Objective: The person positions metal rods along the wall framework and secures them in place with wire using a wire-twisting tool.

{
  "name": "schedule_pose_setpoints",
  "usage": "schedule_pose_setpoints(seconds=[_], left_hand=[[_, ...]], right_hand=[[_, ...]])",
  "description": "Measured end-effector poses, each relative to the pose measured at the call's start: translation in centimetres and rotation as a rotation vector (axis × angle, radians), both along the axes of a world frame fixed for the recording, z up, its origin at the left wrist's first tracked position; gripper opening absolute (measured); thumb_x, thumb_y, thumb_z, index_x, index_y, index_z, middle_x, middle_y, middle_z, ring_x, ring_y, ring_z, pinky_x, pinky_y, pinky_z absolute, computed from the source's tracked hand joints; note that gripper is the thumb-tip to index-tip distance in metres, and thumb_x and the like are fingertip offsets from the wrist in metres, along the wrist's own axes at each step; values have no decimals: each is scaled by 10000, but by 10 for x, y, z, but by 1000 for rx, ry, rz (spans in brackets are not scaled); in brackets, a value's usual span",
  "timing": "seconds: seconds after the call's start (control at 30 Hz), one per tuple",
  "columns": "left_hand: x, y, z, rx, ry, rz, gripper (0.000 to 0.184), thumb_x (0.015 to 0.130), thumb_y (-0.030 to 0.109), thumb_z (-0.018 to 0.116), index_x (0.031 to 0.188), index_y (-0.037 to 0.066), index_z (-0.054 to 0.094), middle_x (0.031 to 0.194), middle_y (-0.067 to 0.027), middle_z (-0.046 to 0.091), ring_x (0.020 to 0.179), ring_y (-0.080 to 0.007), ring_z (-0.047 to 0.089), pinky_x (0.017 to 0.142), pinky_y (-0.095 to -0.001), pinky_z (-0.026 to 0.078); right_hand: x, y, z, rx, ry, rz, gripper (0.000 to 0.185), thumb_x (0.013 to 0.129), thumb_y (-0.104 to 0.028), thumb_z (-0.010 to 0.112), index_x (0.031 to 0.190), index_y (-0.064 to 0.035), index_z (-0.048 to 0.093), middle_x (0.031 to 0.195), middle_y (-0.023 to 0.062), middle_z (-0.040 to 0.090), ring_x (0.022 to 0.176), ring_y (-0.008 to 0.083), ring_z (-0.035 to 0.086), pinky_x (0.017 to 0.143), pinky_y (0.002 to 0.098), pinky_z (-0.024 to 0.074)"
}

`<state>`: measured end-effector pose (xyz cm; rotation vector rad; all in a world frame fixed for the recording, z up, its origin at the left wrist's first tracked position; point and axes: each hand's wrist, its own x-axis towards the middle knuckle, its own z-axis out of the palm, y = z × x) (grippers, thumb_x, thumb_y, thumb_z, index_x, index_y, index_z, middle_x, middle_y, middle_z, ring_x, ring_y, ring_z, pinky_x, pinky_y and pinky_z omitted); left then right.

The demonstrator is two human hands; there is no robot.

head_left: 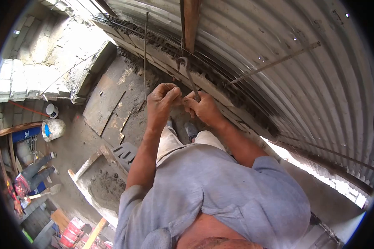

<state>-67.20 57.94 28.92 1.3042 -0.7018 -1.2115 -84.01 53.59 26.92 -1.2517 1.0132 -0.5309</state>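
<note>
My right hand (201,108) is closed around the lower end of a hooked metal rod (190,79), whose curved tip points up toward the block wall (158,54). Close beside it, nearly touching, my left hand (164,99) is closed in a pinch. Whatever sits between its fingertips is too small to make out. A thin upright steel bar (145,54) stands just beyond my left hand. Below both hands my shoes (190,129) show on the ground, next to the wall.
Corrugated metal sheeting (286,54) rises along the right, with a wooden post (191,25) against it. To the left lie a mortar trough (106,182), concrete blocks (124,152) and a white bucket (54,129). Another person (29,178) is at the far left near a shovel (52,190).
</note>
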Motion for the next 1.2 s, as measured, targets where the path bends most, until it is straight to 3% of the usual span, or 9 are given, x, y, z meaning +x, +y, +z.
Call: schedule_pose_setpoints(seconds=[0.2,0.27,0.33,0.47,0.53,0.6,0.73,0.8,1.2], left_hand=[[14,-50,-10,-111,-143,-58,158,912,77,670,1036,-20,658,844,-62,678,743,-130,657,688,-260,528],[17,-70,-19,-198,-423,-31,176,868,65,694,1029,-1,671,899,-104,681,808,-216,676,716,-304,537],[25,-92,-33,-765,-1098,-83,214,832,74,718,1038,31,681,993,-125,674,896,-297,660,766,-354,542],[44,-129,-32,-632,-947,-294,372,830,198,744,1157,37,670,1075,-128,669,960,-324,653,821,-380,543],[55,-134,-46,-405,-744,-317,428,868,257,726,1203,1,653,1084,-143,685,948,-279,678,826,-358,543],[69,-142,-86,-64,-347,-274,433,909,283,692,1220,-13,643,1029,-125,701,901,-213,684,821,-333,543],[78,-158,-111,133,-93,-224,421,927,298,661,1199,-24,647,959,-84,693,851,-169,668,769,-312,544],[81,-168,-122,201,65,-181,327,953,247,642,1184,15,646,979,-41,671,798,-100,636,711,-261,532],[67,-188,-145,177,424,-20,471,992,245,602,1347,-40,481,1074,-132,661,803,-181,676,674,-288,578]], right_hand=[[11,-32,19,48,-30,-110,167,932,-151,658,869,4,663,736,66,638,601,115,590,531,259,470],[18,-31,30,101,-25,-173,163,927,-145,663,883,12,666,743,73,642,588,123,591,521,261,469],[25,-32,32,172,-2,-195,157,913,-139,659,912,18,670,748,79,651,554,126,582,498,261,462],[23,-51,38,180,91,-467,152,899,-136,642,919,13,666,721,64,644,524,116,560,474,249,438],[11,-85,32,-170,328,-628,190,889,-157,606,839,9,684,650,93,629,547,160,584,538,323,466],[-2,-118,22,-326,521,-537,205,895,-181,611,851,8,680,679,125,640,582,212,613,576,362,480],[1,-170,-6,-686,865,-276,252,912,-233,612,845,6,650,801,209,657,740,378,649,689,462,487],[6,-189,-23,-679,850,-231,263,916,-239,604,830,8,636,825,213,661,788,401,638,710,469,485],[19,-211,-89,-603,653,-268,285,924,-265,597,845,7,624,725,196,652,690,399,648,643,459,496]])
